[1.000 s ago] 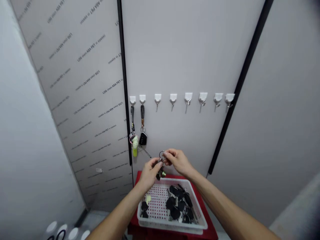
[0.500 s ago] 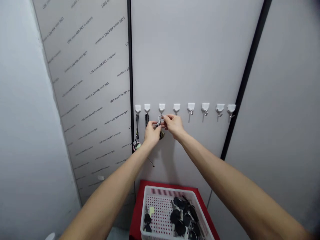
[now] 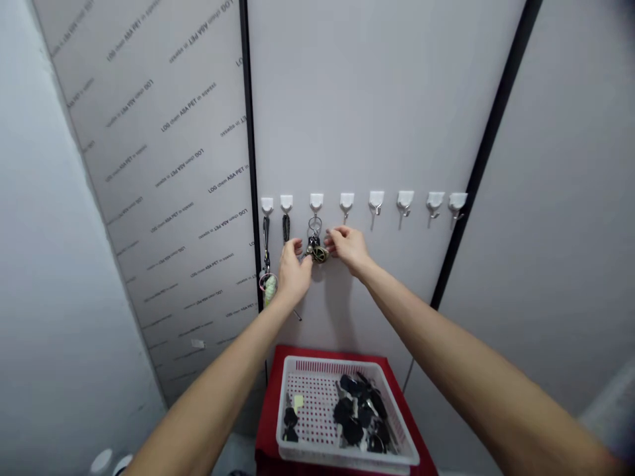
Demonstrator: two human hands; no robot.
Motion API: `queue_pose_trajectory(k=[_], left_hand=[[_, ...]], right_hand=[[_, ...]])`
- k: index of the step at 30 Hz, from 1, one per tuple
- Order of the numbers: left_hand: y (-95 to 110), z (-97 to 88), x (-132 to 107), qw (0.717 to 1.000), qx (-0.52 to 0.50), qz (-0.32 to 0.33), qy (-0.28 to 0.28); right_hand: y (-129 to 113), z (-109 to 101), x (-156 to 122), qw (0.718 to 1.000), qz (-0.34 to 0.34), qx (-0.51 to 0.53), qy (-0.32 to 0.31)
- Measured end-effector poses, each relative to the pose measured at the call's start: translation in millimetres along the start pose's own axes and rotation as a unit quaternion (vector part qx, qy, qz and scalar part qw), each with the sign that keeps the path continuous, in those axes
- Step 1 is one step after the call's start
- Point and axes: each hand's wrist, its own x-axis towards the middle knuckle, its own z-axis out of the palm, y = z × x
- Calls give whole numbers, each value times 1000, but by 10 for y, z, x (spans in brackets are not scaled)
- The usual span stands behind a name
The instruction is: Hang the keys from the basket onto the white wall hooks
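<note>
A keychain (image 3: 318, 254) with a metal ring (image 3: 315, 224) hangs from the third white wall hook (image 3: 316, 201) from the left. Dark and brass-coloured pieces dangle below the ring. My left hand (image 3: 294, 271) is at its left side, fingers apart, the thumb close to the dangling pieces; whether it touches them I cannot tell. To the right, my right hand (image 3: 348, 248) has its fingers loosely bent and apart, with nothing in them. Black straps hang on the two leftmost hooks, and one of them carries a pale green charm (image 3: 270, 288).
Several more white hooks (image 3: 405, 200) run along the wall to the right. Below, a white perforated basket (image 3: 347, 456) holds a heap of black keys (image 3: 354, 413) and a small yellow tag (image 3: 298, 401). It stands on a red surface (image 3: 268, 423).
Both hands have let go of the keychain and moved apart. Its ring, held between the fingers earlier, now hangs on the third hook. The view has shifted slightly.
</note>
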Motion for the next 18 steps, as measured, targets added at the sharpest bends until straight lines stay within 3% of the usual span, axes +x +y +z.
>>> queue_pose_trajectory(k=[4, 8, 11, 15, 18], left_hand=[[-242, -54, -533, 997, -38, -44, -54], [-586, 51, -1252, 971, -2, -117, -210], [-809, 153, -1719, 933, 72, -125, -331], [-962, 245, -1978, 894, 154, -110, -406], [-974, 281, -1974, 881, 160, -110, -432]], right_hand=[[503, -133, -474, 996, 15, -49, -71], [1185, -231, -1117, 980, 61, -87, -169], [1582, -306, -1542, 952, 41, -201, -228], [1784, -363, -1833, 891, -42, -372, -256], [1782, -366, -1872, 877, -48, -394, -270]])
